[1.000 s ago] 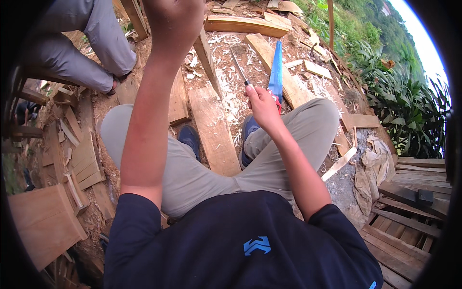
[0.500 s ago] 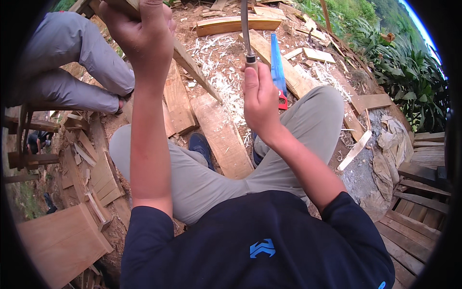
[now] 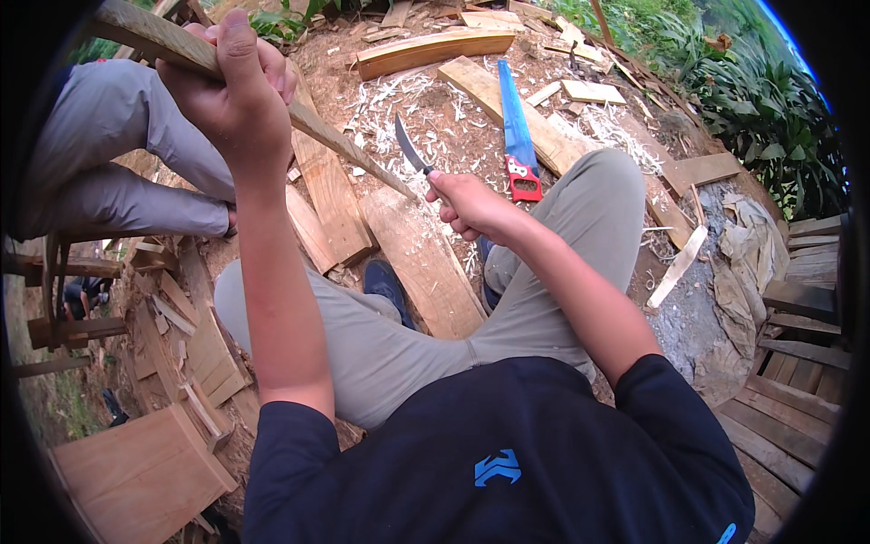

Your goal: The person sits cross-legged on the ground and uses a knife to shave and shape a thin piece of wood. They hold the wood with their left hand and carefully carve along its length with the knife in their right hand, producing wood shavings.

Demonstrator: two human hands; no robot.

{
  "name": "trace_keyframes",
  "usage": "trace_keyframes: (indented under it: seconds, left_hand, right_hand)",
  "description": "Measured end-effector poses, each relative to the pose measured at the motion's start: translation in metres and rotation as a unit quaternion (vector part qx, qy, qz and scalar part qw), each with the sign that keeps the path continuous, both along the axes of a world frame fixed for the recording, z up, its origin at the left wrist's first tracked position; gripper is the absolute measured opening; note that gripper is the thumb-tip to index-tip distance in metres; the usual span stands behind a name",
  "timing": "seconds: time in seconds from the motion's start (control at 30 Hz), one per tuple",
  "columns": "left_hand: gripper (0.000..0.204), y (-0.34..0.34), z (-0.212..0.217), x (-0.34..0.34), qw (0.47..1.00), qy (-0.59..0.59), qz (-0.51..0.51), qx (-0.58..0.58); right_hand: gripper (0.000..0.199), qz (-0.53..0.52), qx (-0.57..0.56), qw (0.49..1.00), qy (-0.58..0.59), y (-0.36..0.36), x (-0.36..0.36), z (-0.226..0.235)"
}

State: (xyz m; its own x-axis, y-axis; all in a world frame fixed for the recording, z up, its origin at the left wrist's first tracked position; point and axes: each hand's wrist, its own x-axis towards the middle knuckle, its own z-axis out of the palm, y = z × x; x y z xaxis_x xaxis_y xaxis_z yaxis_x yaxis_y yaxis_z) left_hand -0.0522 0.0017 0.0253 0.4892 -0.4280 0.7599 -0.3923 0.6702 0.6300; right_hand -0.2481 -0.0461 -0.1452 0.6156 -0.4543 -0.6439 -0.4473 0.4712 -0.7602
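Observation:
My left hand (image 3: 237, 95) is closed around a long, thin wooden stick (image 3: 340, 145), which slants from the upper left down to the right. The stick's lower end is by a flat wooden board (image 3: 426, 263) on the ground between my feet. In my right hand (image 3: 478, 210) is the handle of a curved knife (image 3: 410, 145), its dark blade angled up and to the left. The blade is to the right of the stick's lower part, apart from it. Most of the knife's handle is hidden by my fingers.
A handsaw (image 3: 518, 122) with blue blade and red handle lies beyond my right knee. Planks (image 3: 335, 199), a thick beam (image 3: 435, 53) and pale shavings (image 3: 381, 118) cover the dirt. Another person's grey-trousered legs (image 3: 136, 136) are at left, a panel (image 3: 136, 471) lower left.
My right hand has come down toward me, and the knife has tipped from upright to leaning left. My left hand and the stick have shifted slightly left and down.

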Motion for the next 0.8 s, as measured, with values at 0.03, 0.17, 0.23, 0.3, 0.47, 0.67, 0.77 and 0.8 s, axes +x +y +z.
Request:
trace_keyframes:
  seconds: [0.03, 0.17, 0.23, 0.3, 0.47, 0.67, 0.77, 0.8]
  left_hand:
    - [0.028, -0.001, 0.0, 0.003, 1.0, -0.014, -0.004, 0.003]
    - [0.031, 0.004, -0.001, 0.013, 0.999, -0.031, 0.005, 0.012]
    - [0.032, 0.001, 0.0, 0.009, 1.0, -0.021, 0.011, 0.006]
    - [0.031, -0.005, 0.002, 0.002, 1.0, -0.007, 0.019, 0.0]
    - [0.03, 0.0, -0.002, 0.005, 0.999, 0.023, 0.027, -0.004]
    - [0.031, 0.0, -0.001, 0.012, 1.0, -0.002, 0.012, 0.005]
    - [0.031, 0.002, -0.003, 0.012, 1.0, 0.003, 0.022, 0.013]
    - [0.031, 0.002, -0.004, 0.012, 1.0, 0.005, 0.02, 0.016]
  right_hand:
    - [0.04, -0.03, -0.163, 0.986, -0.017, 0.002, 0.003, -0.001]
    - [0.039, -0.125, -0.462, 0.873, -0.097, 0.027, 0.013, 0.03]
    - [0.038, -0.156, -0.472, 0.861, -0.108, 0.043, 0.013, 0.032]
    - [0.039, -0.016, -0.473, 0.88, 0.029, 0.048, 0.01, -0.052]
    - [0.043, 0.078, -0.43, 0.896, 0.077, 0.048, 0.016, -0.063]
    - [0.043, 0.016, 0.14, 0.988, -0.065, -0.006, 0.009, -0.028]
    - [0.039, -0.094, -0.339, 0.932, -0.091, 0.016, 0.024, 0.004]
    - [0.038, -0.13, -0.485, 0.855, -0.125, 0.02, 0.025, 0.006]
